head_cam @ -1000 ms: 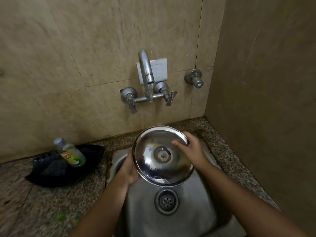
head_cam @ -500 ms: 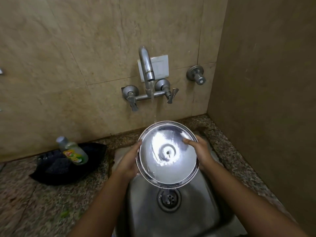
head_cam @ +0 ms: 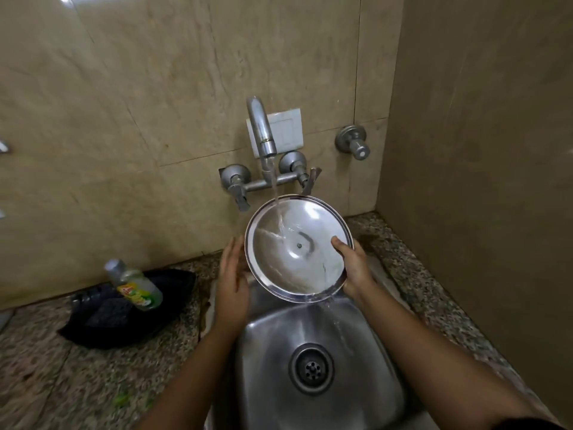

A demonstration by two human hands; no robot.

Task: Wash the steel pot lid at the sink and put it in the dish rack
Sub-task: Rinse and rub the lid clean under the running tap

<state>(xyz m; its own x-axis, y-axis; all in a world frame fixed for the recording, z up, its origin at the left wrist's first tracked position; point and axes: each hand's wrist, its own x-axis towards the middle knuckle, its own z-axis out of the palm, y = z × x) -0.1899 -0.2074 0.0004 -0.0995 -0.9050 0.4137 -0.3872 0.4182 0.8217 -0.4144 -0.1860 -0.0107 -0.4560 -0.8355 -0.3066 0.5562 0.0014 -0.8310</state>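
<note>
Writing on the soap bottle [head_cam: 135, 287], a yellow-green label, is too blurred to read. The right hand [head_cam: 354, 268] grips the steel lid [head_cam: 297, 248] by its rim, thumb inside; the left hand [head_cam: 232, 276] is spread flat beside it. The lid tilts over the sink [head_cam: 366, 352], hollow side up, under the tap [head_cam: 263, 131].

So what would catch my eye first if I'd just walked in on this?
The shiny steel pot lid, held tilted over the steel sink, with water from the wall tap striking it and spilling off its lower edge. The right hand grips the lid's rim, while the left hand sits open beside the opposite edge. On the granite counter to the left, a dish soap bottle leans in a black tray.
</note>
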